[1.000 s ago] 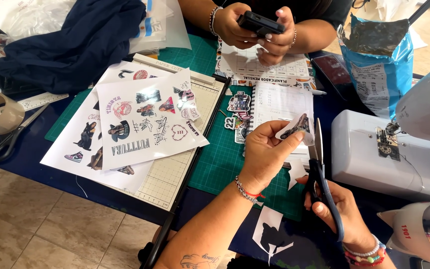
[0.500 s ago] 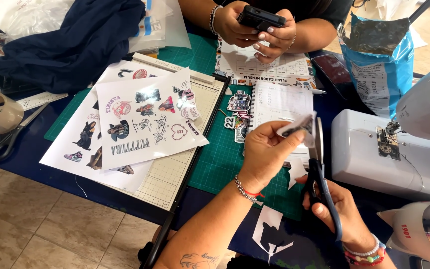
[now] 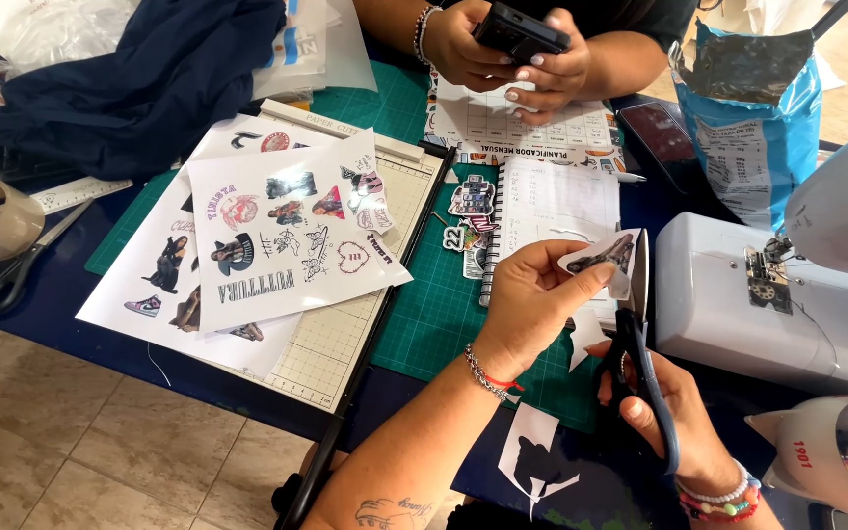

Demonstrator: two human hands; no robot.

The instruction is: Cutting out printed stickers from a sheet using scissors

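Holding steady, left hand (image 3: 532, 304) still pinches sticker (image 3: 603, 257) beside scissors (image 3: 638, 334)

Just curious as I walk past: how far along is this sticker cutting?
Done: a few cut-out stickers lie on the green mat. In hand: the left hand holds a small printed piece while the right hand works scissors at it. Left: the printed sheets on the paper trimmer look mostly uncut.
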